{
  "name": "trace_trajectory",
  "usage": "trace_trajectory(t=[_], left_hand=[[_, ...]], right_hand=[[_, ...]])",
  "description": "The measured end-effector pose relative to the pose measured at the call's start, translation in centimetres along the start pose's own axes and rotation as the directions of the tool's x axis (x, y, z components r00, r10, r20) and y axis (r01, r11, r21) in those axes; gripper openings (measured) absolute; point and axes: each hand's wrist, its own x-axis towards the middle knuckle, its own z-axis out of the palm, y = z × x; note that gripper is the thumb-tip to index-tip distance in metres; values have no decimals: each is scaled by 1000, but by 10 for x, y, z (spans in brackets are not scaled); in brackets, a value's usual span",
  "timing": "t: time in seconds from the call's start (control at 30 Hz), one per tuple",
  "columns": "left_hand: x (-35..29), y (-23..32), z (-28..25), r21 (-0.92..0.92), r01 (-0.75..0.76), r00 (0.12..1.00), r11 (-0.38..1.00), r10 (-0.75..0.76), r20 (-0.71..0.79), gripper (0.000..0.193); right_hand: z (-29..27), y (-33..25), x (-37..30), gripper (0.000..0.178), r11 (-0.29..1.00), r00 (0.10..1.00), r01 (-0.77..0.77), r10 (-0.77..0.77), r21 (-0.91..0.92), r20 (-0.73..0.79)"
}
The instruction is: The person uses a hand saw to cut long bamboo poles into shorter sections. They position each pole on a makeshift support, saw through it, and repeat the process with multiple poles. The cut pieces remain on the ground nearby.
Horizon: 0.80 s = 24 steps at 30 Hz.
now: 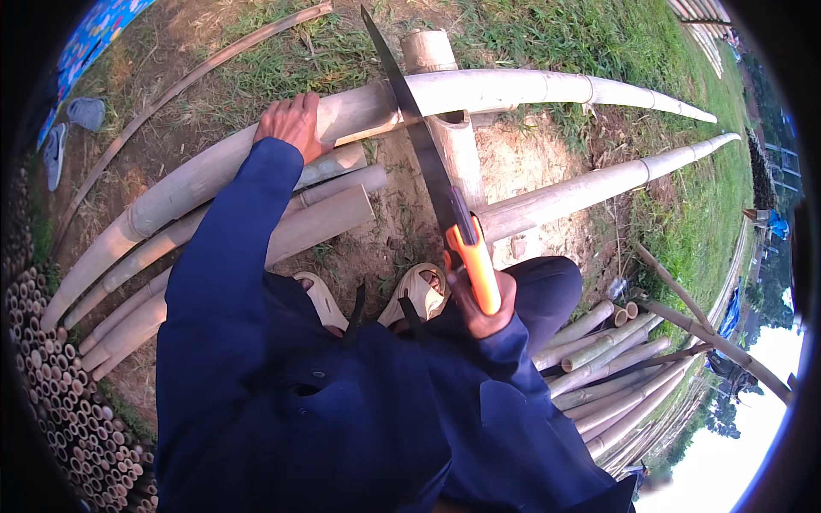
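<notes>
Clock face laid over the head view, 12 at top.

Right hand (483,308): just off centre toward 4, fingers curled around the grip of a saw (475,267); grip is smooth, orange with dark parts. The saw's long, dark, flat blade narrows toward its tip near 12. It crosses a long bamboo pole (530,88); depth of any cut cannot be told.

Pole: thick, pale, round, ringed by raised nodes; runs from near 9, over the top past 12, to 2, tapering toward 2. Its curve is partly lens bend. Surface duller left of the blade, brighter right of it.

Left hand (291,126): between 10 and 11, grasping the pole from above, fingers bent over its far side, left of the blade.

Stout bamboo support (429,51) shows beyond the pole at 12; a hollow section (457,154) shows on the near side. Cannot tell whether they are one length.

Second pole (607,188): smooth, tapering, toward 2. Cut lengths (329,224) lie side by side toward 9, below the left forearm. Stacked tubes (77,419) at 8, round hollow ends outward; heaped poles (616,359) at 4.

Ground: bare pale soil (530,154) toward 1, rough grass (530,34) beyond. Cream perforated slippers (419,295) just below centre; dark blue cloth sleeves (214,256) on both arms.
</notes>
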Motion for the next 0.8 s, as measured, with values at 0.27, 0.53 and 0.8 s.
trace_trajectory(t=[0.27, 0.53, 0.8], left_hand=[[8, 14, 3, -45, -11, 999, 999, 13, 31, 73], [-2, 9, 0, -32, 27, 999, 999, -25, 42, 76], [9, 7, 1, -45, 3, 999, 999, -2, 39, 71]], right_hand=[[12, -11, 37, 16, 991, 1000, -5, 2, -135, -21], [-10, -10, -36, 16, 990, 1000, 18, -19, -137, -2], [23, -8, 74, 21, 996, 996, 85, -85, -34, -8]])
